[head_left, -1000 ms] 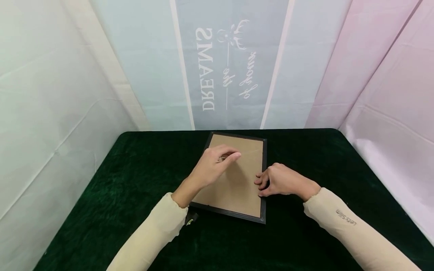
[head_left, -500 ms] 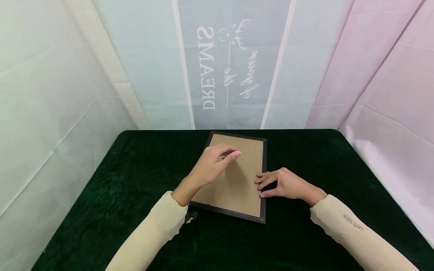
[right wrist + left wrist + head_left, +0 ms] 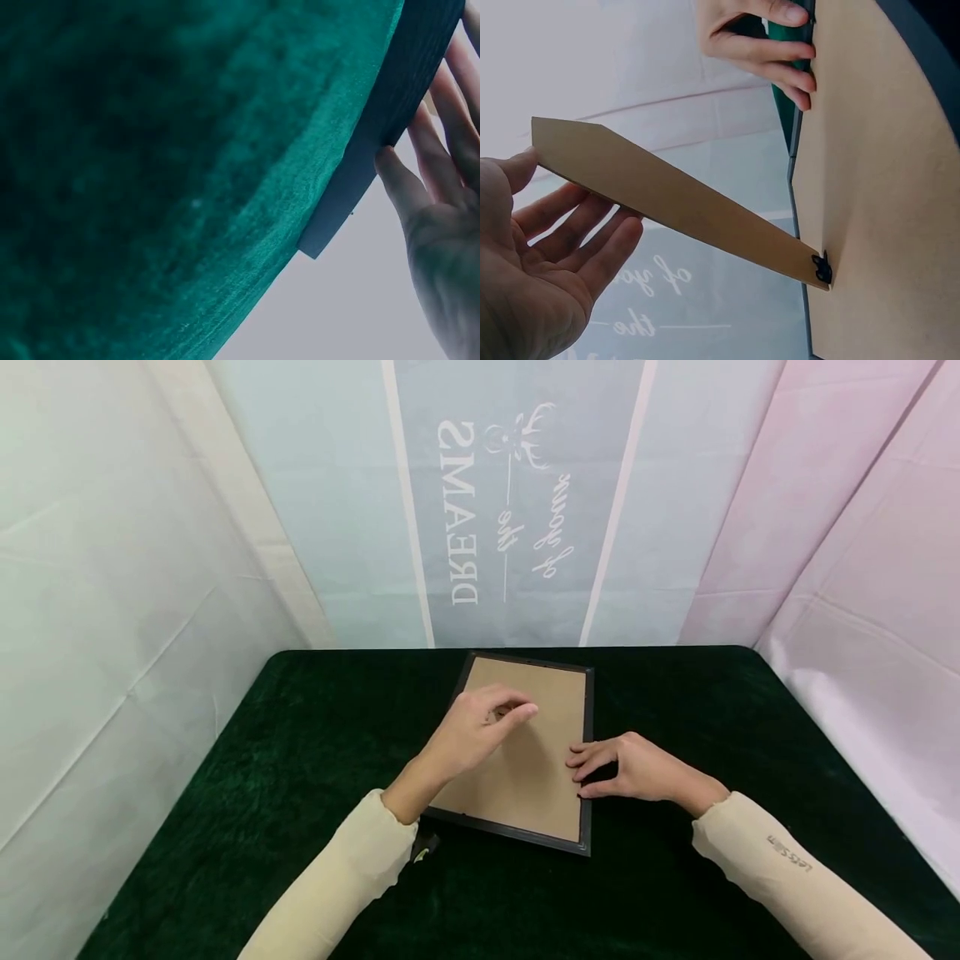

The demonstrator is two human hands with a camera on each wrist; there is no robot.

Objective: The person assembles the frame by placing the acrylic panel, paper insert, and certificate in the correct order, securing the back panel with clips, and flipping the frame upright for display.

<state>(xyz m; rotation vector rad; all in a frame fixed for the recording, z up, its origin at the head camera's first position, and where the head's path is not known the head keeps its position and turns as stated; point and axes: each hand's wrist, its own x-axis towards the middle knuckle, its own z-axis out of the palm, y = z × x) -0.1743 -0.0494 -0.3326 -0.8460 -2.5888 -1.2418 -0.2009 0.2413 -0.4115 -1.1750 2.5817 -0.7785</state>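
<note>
A picture frame lies face down, its dark rim round a tan backing board. In the left wrist view, a tan easel stand tilts up from the board at a black hinge. My left hand pinches the stand's free end, thumb on its tip and fingers along one edge. In the head view, this hand hides most of the stand. My right hand rests on the frame's right edge, fingertips on top and thumb against the outer side, fingers fairly straight.
Dark green velvet cloth covers the table. A small black item with a yellow-green mark shows beside my left cuff. Pale curtains and a printed backdrop enclose the table.
My right hand's fingers have straightened and its wrist has shifted outward to the right, while fingertips stay at the frame's edge. The left hand has hardly moved.
</note>
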